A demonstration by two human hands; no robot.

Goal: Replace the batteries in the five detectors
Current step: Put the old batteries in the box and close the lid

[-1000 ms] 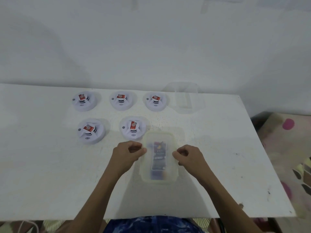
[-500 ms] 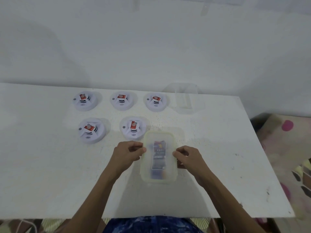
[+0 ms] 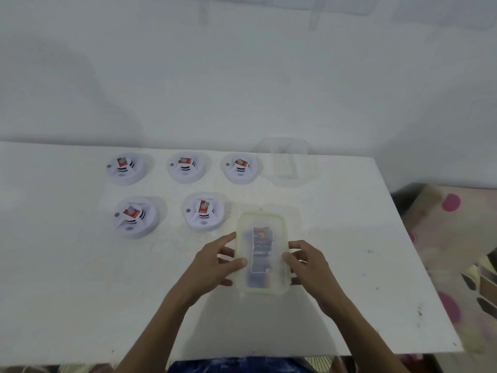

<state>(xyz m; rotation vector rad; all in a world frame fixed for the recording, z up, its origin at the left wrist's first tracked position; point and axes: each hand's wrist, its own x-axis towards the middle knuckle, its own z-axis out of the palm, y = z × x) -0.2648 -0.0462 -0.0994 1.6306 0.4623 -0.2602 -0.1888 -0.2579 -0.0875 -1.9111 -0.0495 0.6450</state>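
Being clasped by left grip [image 3: 215,262] and right grip [image 3: 309,265], fingers curled round its long sides, lidded box [image 3: 243,232] is being steadied on surface [image 3: 336,224], likely for opening; detectors [image 3: 203,211] lying beyond, untouched.

Scuffed, speckled white table [image 3: 349,238]. It's got 5 round white detectors on it, each with a red label on top. Back row: far-left detector [image 3: 125,168] at 10 o'clock, far-middle detector [image 3: 185,166] at 11, far-right detector [image 3: 239,168] at 12. Then near-left detector [image 3: 135,216] at 9 and near-right detector [image 3: 203,211] just off centre. There's a clear tub [image 3: 285,168] at 1 o'clock. The lidded box [image 3: 262,254] is about dead centre, can't tell if it's fully resting.
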